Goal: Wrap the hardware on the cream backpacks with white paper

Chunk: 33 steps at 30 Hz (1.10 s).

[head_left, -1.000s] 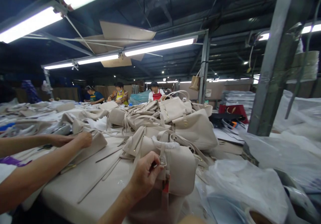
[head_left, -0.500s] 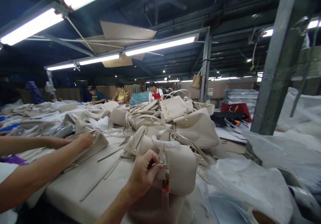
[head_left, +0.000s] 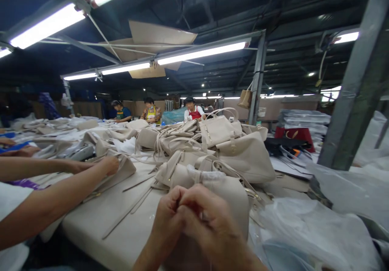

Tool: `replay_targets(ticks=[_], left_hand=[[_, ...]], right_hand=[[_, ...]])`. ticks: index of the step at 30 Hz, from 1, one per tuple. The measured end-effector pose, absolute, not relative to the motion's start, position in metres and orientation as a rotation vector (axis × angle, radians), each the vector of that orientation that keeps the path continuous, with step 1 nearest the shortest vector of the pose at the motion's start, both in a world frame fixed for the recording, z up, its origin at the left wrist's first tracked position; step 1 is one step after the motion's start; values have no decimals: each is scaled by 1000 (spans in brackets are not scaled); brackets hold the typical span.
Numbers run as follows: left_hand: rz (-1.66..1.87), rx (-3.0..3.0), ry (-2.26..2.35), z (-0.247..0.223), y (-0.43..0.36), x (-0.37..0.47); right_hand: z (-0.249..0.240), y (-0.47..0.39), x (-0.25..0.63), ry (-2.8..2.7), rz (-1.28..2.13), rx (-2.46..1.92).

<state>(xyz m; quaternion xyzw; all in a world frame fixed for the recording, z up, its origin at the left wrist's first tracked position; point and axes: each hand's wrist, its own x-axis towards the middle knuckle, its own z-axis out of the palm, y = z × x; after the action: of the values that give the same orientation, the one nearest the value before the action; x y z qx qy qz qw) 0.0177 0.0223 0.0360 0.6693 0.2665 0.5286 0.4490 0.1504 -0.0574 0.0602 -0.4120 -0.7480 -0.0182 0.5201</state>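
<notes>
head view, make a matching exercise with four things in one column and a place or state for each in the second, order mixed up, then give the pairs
Things
1. tan handbag
2. dark red item
3. left hand
4. clear plastic sheeting

Places and states
A. up against the right hand, low in the middle of the view
B. hanging beside a metal post
C. crumpled, at the lower right
D. just behind black material, with a gold-coloured detail on it

Pairs: 1-B, 2-D, 3-A, 4-C
</notes>
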Motion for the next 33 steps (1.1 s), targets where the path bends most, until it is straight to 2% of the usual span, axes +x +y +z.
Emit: replay_targets(ticks=[6, 12, 17, 20, 25, 29, 33], left_hand=[[1309, 1482, 591, 35, 8, 26], [1418, 1575, 553, 21, 4, 33], [1349, 1274, 567, 16, 9, 34], [1330, 1251, 584, 20, 8, 33], [1216, 1290, 552, 10, -3, 38], [1108, 1163, 444, 7, -2, 36], [980, 1184, 471, 22, 1, 29]], right_hand=[[60, -41, 182, -1839, -84, -992], [58, -37, 167, -1941, -529, -1080], [52, -26, 159, -1943, -861, -1029], [52, -23, 161, -1891, -719, -1009], [86, -13, 185, -1588, -114, -1239], [101, -16, 197, -1759, -133, -1088], [79, -32, 194, -1828, -309, -929]])
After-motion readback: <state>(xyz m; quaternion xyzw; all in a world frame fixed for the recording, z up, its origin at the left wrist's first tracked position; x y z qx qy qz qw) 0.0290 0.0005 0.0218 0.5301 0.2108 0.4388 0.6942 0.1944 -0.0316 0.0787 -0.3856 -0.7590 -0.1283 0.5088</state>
